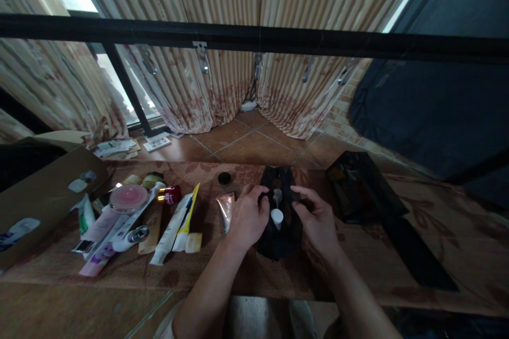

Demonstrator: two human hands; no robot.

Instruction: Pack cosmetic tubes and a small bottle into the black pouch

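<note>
A black pouch (278, 249) lies on the cloth in front of me, its top spread apart. My left hand (251, 212) pinches its left edge between thumb and fingers. On the opposite side, my right hand (318, 216) grips the right edge the same way. Inside the pouch a small container with a white cap (277, 216) shows, with a greyish clear item (277, 197) just behind it. A shiny rose-coloured tube (226, 212) lies beside my left hand, partly covered by it. Behind that tube sits a small dark round lid or jar (224, 178).
To the left lies a pile of toiletries: a pink round container (128, 198), a red bottle (172, 195), a yellow-and-white tube (186, 222). A cardboard box (51, 196) stands far left. Another black pouch (353, 190) with a dark flap (419, 254) lies right. A dark rail (238, 37) crosses behind.
</note>
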